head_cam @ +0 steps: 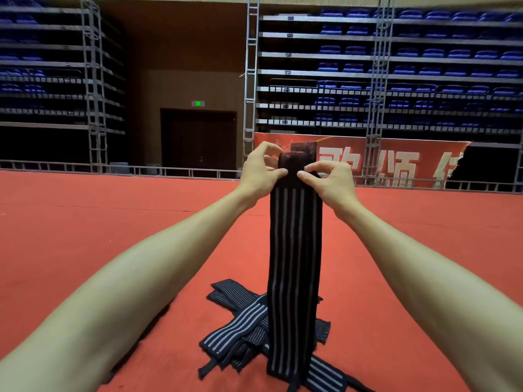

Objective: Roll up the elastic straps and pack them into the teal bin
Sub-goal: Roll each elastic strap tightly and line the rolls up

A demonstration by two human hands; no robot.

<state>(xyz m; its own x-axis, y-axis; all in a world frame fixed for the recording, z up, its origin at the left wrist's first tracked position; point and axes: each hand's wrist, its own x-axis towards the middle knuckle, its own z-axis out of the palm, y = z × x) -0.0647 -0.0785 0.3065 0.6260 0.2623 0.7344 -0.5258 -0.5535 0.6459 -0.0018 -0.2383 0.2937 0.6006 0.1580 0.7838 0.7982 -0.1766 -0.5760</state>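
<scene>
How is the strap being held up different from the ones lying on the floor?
The held strap hangs straight and upright, pinched at its top by the left hand and right hand; the floor straps lie flat, untouched. The held strap is single; the floor straps cross in a loose pile. Both are dark with pale lengthwise stripes.

The hanging elastic strap [294,250] is showing black with thin pale grey stripes running along its length; its top end is showing plain and dark, with a brownish tinge. The pile of straps [240,326] on the floor is wearing the same black-and-grey striping. The floor [113,222] is glowing a flat orange-red. Behind, a banner [410,162] is showing red with large pale characters, the folded seats [424,52] are showing blue, the trusses [250,80] silver-grey, and the exit sign [198,103] is glowing green.
</scene>
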